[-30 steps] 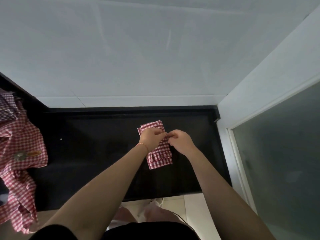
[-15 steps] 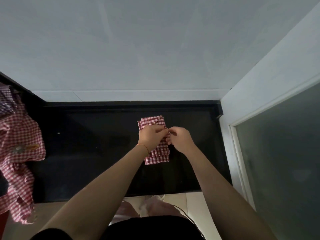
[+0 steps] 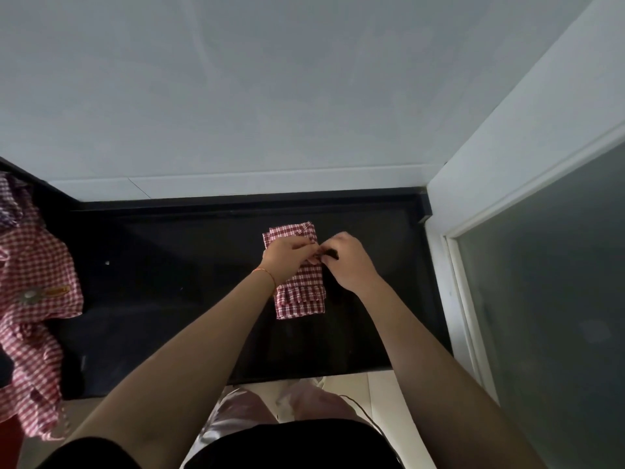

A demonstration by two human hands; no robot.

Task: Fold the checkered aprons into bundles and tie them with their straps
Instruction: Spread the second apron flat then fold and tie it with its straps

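Folded checkered apron bundle [image 3: 299, 292]: one, lying on the bench [image 3: 169, 299]. Loose checkered aprons [image 3: 33, 299]: one heap, hanging over the bench's left end; number within cannot be told. Hands: two, left hand [image 3: 287, 257] and right hand [image 3: 348, 262], both working at the bundle.

The right hand [image 3: 348, 262] has drawn slightly away from the left hand [image 3: 287, 257], pinching a dark strap [image 3: 329, 254]

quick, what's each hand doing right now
left hand: fingers curled, pinching the strap over the folded apron.
right hand: fingers curled, pinching the strap too.
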